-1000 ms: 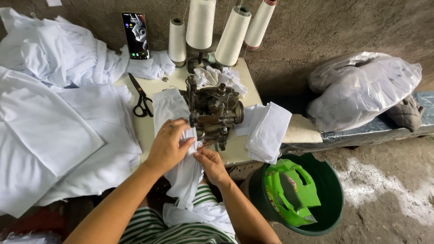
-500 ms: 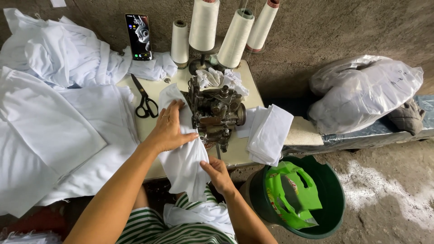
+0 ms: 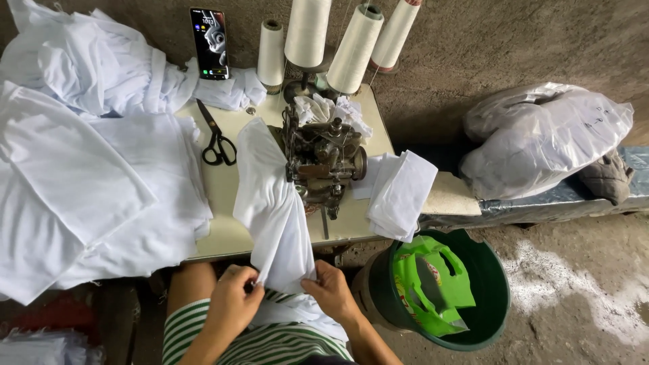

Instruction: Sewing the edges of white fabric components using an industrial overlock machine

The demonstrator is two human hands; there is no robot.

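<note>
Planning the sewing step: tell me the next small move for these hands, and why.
Probably slide the white cloth up toward the sewing machine: the left hand and right hand pinch its lower edge by the lap, while its top lies beside the machine.

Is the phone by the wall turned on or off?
On. The phone stands upright against the wall and its screen is lit, showing a picture.
</note>
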